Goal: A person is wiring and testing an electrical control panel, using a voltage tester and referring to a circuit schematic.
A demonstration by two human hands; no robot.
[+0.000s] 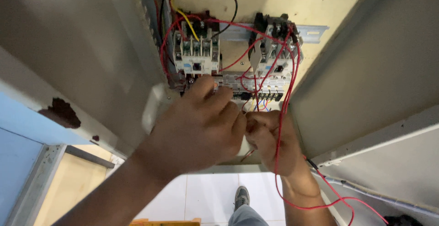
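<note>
Red wire (280,116) strung down from the right contactor (276,54), across the right hand (270,139), then looping low past the wrist. Right hand curled into a loose fist, fingers closed around the wire near the terminal row (256,91), knuckles toward the camera, forearm rising from the bottom edge. Left hand (196,130) reaching in from lower left, back of the hand up, fingers bent and closed at the tips, touching the right hand's fingers; whether pinching the wire there, cannot tell. Index fingertip up against the terminal row just below the left contactor (196,52). Both contactors mounted on a beige backplate (274,2) inside a grey cabinet (366,70). Yellow wire (185,15) and black wire (231,2) running upward. Tiled floor (206,194) and a shoe (241,196) below.
</note>
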